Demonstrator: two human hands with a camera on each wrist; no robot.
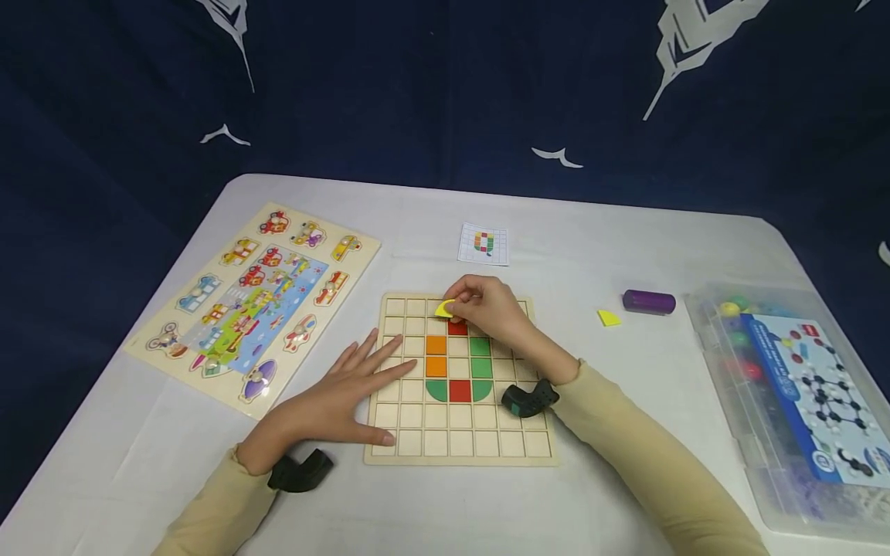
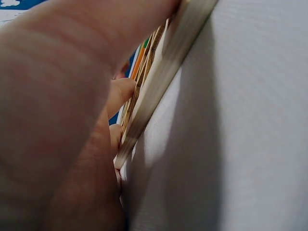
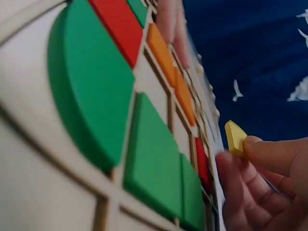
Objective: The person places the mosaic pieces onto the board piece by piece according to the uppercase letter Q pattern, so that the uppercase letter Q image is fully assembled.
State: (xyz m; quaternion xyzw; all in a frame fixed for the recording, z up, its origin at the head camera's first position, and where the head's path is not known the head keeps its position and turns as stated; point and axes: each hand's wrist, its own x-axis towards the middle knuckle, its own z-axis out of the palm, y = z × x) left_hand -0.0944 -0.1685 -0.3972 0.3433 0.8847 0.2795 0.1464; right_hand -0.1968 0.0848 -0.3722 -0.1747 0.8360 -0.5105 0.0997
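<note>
My right hand (image 1: pixel 492 310) pinches a yellow quarter-round piece (image 1: pixel 443 310) between thumb and fingers over the upper part of a wooden grid board (image 1: pixel 436 443). In the right wrist view this yellow piece (image 3: pixel 235 138) is held up off the board. My left hand (image 1: pixel 334 401) rests with spread fingers on the board's left side. Set in the grid are a red square (image 1: pixel 460 391) between two green quarter-rounds, two orange squares (image 1: pixel 436 356), two green squares (image 1: pixel 480 357) and another red square (image 1: pixel 457 328), partly hidden by the right hand.
Behind the board lies a pattern card (image 1: pixel 483 244). To the right are a second yellow quarter-round (image 1: pixel 609 318), a purple cylinder (image 1: pixel 649 302) and a clear plastic case (image 1: pixel 758 432) with a blue-white booklet (image 1: pixel 820 398). A vehicle picture puzzle (image 1: pixel 253 305) lies on the left.
</note>
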